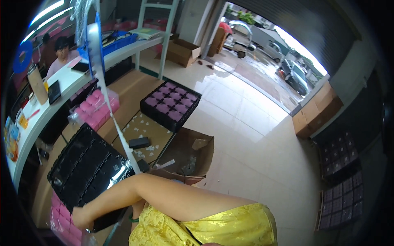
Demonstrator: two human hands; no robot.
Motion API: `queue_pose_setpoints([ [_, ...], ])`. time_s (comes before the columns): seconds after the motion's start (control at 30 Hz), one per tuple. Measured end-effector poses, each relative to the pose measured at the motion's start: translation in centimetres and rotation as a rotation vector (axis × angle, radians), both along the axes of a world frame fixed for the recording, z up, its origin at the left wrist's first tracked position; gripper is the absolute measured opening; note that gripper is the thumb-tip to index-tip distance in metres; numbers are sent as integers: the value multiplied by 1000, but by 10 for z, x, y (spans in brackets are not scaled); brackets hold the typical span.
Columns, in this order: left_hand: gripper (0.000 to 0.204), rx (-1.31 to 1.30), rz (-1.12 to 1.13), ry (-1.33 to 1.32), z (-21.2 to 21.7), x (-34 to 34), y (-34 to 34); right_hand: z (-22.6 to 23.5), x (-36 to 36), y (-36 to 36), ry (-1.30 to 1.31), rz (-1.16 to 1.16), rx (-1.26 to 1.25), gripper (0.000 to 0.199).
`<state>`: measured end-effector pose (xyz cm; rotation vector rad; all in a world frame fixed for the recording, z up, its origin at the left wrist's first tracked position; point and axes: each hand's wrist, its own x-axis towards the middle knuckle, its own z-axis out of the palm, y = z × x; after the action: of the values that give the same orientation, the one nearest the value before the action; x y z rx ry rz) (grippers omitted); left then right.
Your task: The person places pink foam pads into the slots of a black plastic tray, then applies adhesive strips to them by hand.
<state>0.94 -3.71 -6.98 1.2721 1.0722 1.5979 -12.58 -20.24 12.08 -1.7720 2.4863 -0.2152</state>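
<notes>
Hands are working low at the near corner of the black moulded plastic tray with rows of empty pockets, and everything is being placed from that tray. The right hand is reaching across the body in its yellow patterned garment and is lying on the tray's near edge. It is blurring at the rim of the view, so I cannot tell whether its fingers are curling round the edge or lying flat. The left hand is hiding under the right forearm. Only a wrist with a green band is showing, and its fingers cannot be read either.

Just beside the tray's near-left corner, the small pink boxes are sitting in a heap. Across the tray's right side, the white strap is hanging down from above. Beyond the tray's far-right corner, the second black tray filled with pink-purple boxes is resting on the floor, and the open brown cardboard carton is lying right of the tray.

By my reading, the step in hand is steadying or shifting the empty tray. Any next move is calling for a firm hold on that thin edge and care around the strap.
</notes>
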Motion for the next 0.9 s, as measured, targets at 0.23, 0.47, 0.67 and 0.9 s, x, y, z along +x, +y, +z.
queue_pose_setpoints([
  [0.23, 45, -145, 646, -271, 105, -29, 66, 104, 56, 223, -469, -207, -630, 17],
  [0.47, 99, -482, 781, 229, 157, 6, 59, 88, 169, 465, -996, -970, -687, 12],
  [0.67, 57, -563, 870, 81, 112, 52, 31, -73, 187, 639, -884, -1494, -747, 10],
  [0.9, 33, -819, 1564, -71, 79, 85, -132, -175, 204, 698, 1, -1740, 238, 16],
])
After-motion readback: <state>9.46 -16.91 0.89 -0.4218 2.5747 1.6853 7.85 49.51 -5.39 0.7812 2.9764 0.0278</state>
